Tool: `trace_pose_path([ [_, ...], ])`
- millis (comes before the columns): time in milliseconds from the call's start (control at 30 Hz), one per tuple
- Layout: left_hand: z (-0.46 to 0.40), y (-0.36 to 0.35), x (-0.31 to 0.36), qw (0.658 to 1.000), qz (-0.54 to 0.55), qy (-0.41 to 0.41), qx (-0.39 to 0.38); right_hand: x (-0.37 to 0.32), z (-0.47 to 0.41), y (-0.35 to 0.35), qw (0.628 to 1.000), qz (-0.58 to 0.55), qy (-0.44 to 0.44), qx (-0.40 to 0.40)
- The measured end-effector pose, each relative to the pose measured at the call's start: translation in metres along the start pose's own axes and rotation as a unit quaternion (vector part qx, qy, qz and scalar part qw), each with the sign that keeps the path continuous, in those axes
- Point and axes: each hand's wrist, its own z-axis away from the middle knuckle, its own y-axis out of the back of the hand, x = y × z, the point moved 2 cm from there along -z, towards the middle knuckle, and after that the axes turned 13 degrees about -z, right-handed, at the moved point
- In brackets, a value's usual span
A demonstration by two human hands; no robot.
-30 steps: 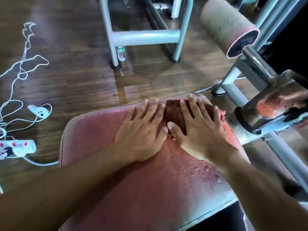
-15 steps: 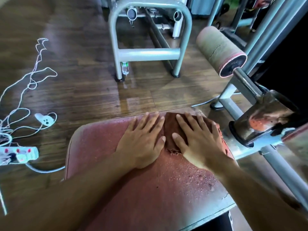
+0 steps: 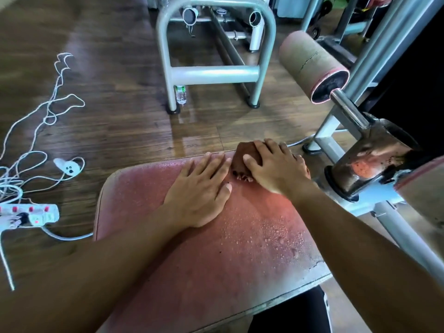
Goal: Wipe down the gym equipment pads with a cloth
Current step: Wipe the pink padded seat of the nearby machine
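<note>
Red seat pad (image 3: 182,267), wet with droplets. Left hand (image 3: 200,191): flat on pad, fingers straight, grip empty. Right hand (image 3: 276,169): fingers curled over brown cloth (image 3: 242,156) at far edge.

Cloth (image 3: 245,156) now bunched under right hand (image 3: 276,169)

Bare forearms (image 3: 374,239) and hands (image 3: 200,192), no sleeves, rings or watch; dark trousers (image 3: 288,313) below.
</note>
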Motion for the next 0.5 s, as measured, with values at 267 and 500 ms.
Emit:
trace_pose_path([
  [267,0.001,-0.001,-0.001,1.000,-0.003,-0.001,-0.015,0.010,0.020,-0.004,0.999,0.016,0.031,0.007],
  [500,0.001,-0.001,0.001,1.000,0.004,0.003,-0.011,0.012,0.020,-0.004,0.999,0.022,0.033,0.026],
])
